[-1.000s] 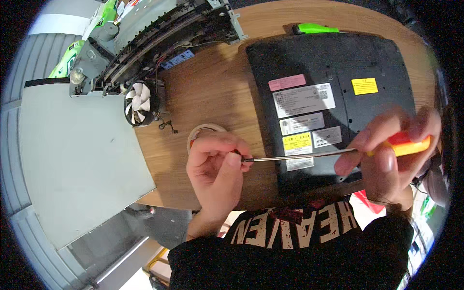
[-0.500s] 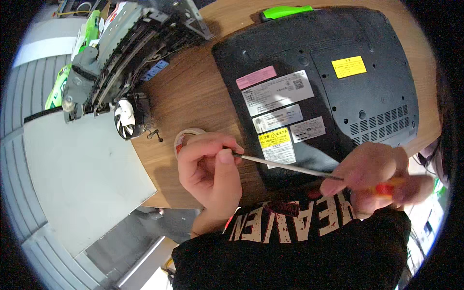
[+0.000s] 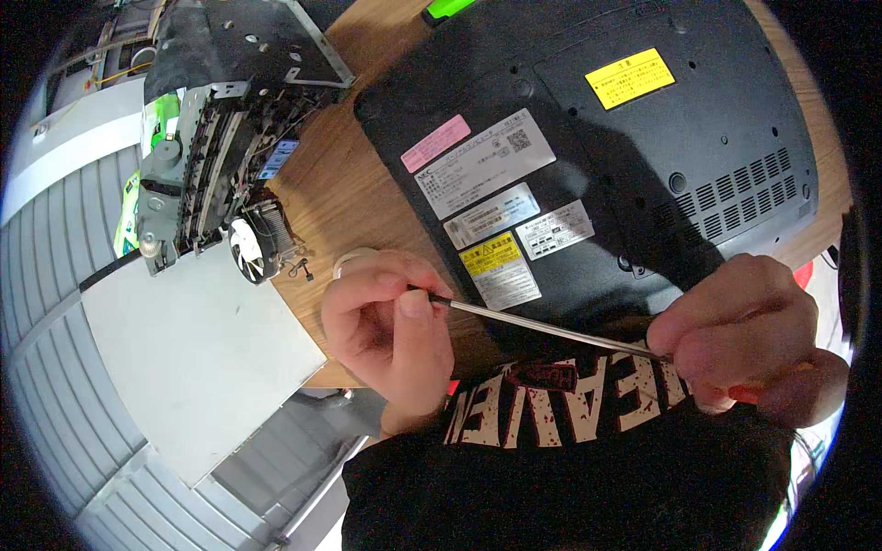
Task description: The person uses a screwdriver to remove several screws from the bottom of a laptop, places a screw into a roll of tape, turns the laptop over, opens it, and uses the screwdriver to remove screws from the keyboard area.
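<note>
A screwdriver [image 3: 551,329] spans the gap between my hands, its shiny shaft slanting down to the right. My right hand [image 3: 740,335] is closed round its handle, of which only a bit of orange-red shows. Thumb and forefinger of my left hand [image 3: 390,331] pinch the dark tip end; whether a small screw sits there too, I cannot make out. Just beyond the hands lies a black laptop [image 3: 606,151], underside up, with white, pink and yellow labels and a vent grille. The screwdriver is held in front of the laptop's near edge.
To the left stands a metal-framed machine part [image 3: 197,165] with dark rails. A cooling fan [image 3: 253,246] with white blades and a heatsink sits by it on the wooden table [image 3: 344,207]. Nearer is a white board [image 3: 202,358]. A bright green object [image 3: 448,9] shows behind the laptop.
The view has shifted, so the laptop appears higher and the machine part turned. My right fingers have shifted round the screwdriver handle, hiding more of it. My left hand keeps its pinch on the tip.
</note>
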Available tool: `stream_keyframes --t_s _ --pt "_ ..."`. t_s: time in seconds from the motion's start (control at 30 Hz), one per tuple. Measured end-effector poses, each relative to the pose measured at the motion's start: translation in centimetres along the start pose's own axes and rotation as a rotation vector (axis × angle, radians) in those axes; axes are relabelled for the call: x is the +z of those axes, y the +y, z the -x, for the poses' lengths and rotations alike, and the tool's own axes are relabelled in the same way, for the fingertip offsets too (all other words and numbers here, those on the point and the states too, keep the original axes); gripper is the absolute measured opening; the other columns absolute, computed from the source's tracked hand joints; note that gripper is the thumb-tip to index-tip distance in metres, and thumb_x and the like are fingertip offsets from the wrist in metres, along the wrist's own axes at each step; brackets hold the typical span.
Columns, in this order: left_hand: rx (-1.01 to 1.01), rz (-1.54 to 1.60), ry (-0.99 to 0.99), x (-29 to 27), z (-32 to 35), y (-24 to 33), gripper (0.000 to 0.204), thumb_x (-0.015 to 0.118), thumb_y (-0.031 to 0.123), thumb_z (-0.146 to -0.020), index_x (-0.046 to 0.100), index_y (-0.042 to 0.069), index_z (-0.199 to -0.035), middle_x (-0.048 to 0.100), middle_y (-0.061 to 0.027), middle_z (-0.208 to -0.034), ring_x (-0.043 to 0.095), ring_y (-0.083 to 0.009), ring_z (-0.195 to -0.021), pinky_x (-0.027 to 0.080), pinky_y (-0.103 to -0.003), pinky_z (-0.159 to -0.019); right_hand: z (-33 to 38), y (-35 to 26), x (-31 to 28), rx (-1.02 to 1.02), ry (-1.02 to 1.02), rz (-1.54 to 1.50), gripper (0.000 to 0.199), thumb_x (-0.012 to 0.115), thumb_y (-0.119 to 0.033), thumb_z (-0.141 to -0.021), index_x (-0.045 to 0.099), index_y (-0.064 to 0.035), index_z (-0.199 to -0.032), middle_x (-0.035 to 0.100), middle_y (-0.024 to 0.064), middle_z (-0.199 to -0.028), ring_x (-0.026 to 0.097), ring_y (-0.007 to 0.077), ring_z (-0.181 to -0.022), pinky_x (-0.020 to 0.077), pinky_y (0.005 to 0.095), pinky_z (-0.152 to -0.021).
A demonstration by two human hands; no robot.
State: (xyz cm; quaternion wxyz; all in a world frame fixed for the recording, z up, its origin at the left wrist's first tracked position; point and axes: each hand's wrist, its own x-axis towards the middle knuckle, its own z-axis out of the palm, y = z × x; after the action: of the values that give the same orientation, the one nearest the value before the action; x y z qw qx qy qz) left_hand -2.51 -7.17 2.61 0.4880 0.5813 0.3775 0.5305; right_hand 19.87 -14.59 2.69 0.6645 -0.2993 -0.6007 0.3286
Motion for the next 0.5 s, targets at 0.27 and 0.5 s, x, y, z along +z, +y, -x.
stream_keyframes --t_s 0.27,0.5 --pt "-0.060 0.059 -0.082 0.1 -0.5 0.1 0.015 0.059 0.003 -0.085 0.049 0.001 -0.096 0.054 -0.0139 -0.083 0.053 -0.0161 -0.064 0.045 -0.022 -0.052 -0.4 0.7 -0.4 0.002 0.039 -0.003 0.022 0.060 0.002 -0.082 0.044 -0.0071 -0.094 0.062 0.0147 -0.076 0.063 0.0241 -0.061 0.0491 0.0241 -0.045" --pt "-0.176 0.197 -0.056 0.3 -0.7 -0.1 0.016 0.061 0.006 -0.086 0.049 0.001 -0.096 0.056 -0.0133 -0.081 0.051 -0.0150 -0.062 0.043 -0.023 -0.052 5.0 0.4 -4.3 0.163 -0.121 0.136 0.056 0.082 -0.001 -0.062 0.042 -0.0089 -0.100 0.061 0.0087 -0.088 0.061 0.0231 -0.068 0.0503 0.0211 -0.056"
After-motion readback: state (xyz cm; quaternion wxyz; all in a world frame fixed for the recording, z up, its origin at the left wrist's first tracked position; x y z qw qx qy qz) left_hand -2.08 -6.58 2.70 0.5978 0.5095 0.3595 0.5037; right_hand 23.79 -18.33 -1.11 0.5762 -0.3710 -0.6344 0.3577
